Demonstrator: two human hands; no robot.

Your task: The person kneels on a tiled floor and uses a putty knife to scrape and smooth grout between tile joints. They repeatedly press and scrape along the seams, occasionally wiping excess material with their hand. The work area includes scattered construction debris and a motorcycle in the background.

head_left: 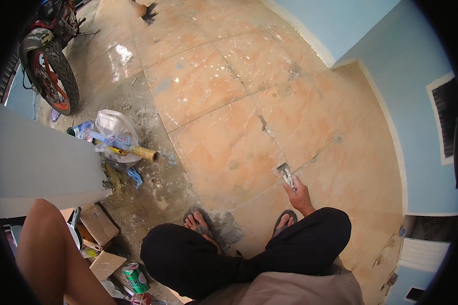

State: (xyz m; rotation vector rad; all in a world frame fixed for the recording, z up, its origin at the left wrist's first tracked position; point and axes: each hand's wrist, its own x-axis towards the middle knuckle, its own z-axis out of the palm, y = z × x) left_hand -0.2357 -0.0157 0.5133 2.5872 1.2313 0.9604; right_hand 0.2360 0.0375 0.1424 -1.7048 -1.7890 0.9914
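The right hand [301, 195] has its fingers closed around a small flat-bladed metal scraper [286, 175], blade pressed on the orange floor tile [229, 147] joint; the left forearm's hand is hidden.

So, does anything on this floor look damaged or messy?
Yes. The tiles are spattered with white specks, and a joint is chipped near the scraper in the right hand. Left of them the floor is bare and gritty, littered with a bag, boxes and a can.
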